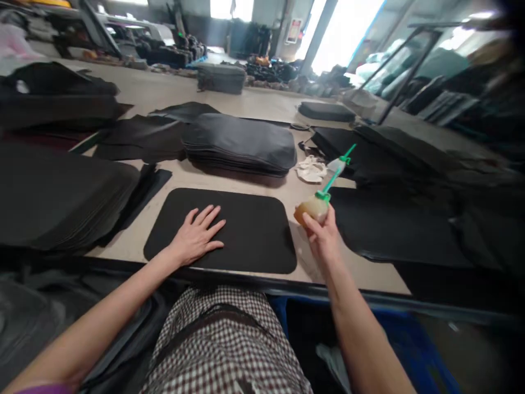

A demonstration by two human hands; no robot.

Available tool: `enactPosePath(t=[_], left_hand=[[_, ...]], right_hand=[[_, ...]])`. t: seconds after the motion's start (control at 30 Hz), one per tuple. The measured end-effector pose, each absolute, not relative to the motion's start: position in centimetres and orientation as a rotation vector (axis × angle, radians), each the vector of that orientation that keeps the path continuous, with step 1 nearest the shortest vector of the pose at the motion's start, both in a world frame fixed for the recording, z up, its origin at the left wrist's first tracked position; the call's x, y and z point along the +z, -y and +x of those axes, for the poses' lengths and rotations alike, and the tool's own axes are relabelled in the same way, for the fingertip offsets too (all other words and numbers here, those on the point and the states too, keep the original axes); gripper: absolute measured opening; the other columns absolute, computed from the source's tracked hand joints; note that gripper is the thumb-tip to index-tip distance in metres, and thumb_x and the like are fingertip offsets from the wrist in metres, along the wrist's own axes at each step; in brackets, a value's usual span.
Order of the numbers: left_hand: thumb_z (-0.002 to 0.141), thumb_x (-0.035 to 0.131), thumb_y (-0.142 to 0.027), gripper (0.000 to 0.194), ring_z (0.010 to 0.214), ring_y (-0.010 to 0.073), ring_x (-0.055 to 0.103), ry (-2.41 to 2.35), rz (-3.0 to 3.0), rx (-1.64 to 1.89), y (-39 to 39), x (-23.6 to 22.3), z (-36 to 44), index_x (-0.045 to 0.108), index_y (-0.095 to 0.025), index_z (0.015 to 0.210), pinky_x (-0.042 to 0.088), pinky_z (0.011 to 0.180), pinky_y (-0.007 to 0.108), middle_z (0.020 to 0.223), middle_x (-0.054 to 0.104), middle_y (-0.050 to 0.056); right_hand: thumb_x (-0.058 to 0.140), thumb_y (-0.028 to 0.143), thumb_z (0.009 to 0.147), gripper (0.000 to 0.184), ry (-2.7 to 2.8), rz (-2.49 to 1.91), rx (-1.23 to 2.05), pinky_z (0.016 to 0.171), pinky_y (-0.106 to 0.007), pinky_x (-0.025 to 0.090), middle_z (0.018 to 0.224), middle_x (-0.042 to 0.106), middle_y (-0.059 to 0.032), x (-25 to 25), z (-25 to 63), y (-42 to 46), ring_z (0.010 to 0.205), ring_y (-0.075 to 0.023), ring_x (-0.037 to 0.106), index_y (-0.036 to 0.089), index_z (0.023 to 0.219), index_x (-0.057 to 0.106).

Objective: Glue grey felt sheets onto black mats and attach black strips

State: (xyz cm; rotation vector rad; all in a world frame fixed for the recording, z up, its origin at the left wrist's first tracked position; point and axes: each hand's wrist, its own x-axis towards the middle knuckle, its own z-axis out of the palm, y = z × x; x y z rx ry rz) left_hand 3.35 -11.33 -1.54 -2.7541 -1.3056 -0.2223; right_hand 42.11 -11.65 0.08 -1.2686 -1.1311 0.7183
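Flat on the table lies a black rounded rectangular sheet (250,232). My left hand (199,235) rests on its left part with fingers spread. To the right of the sheet, my right hand (322,227) grips a squeeze bottle (312,209) with a green nozzle, tilted, with amber liquid at its lower end. The nozzle points up and away from the sheet. Just behind it lie a second green-nozzled bottle (337,164) and a crumpled white cloth (311,169). Beyond the sheet stands a stack of similar black pieces (241,143).
Large piles of black sheets lie at the left (61,191) and right (397,219) of the table (262,186). A grey block-like stack (221,78) stands farther back. Below the table's front edge is a blue crate (406,345).
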Motion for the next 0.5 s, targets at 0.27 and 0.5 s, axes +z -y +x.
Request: enactPosePath(t=[0.27, 0.5], left_hand=[[0.103, 0.033, -0.067, 0.068, 0.154, 0.0271, 0.038, 1.415, -2.786, -0.397, 14.2, -2.1, 5.9, 0.048, -0.025, 0.155, 0.024, 0.126, 0.052, 0.165, 0.044, 0.012], [0.101, 0.04, -0.069, 0.071, 0.141, 0.0303, 0.055, 1.656, -2.83, -0.358, 14.5, -3.7, 6.1, 0.05, -0.022, 0.153, 0.04, 0.118, 0.048, 0.155, 0.057, 0.015]], right_hand=[[0.09, 0.047, 0.072, 0.07, 1.687, -1.143, 1.069, 0.103, -0.044, 0.056, 0.132, 0.068, -0.0071, 6.2, 30.9, 12.1, 0.118, -0.032, 0.067, 0.028, 0.135, 0.065], [0.08, 0.056, 0.079, 0.064, 1.846, -1.027, 1.142, 0.096, -0.042, 0.058, 0.12, 0.07, -0.0052, 4.0, 20.8, 10.6, 0.108, -0.0274, 0.068, 0.028, 0.133, 0.059]])
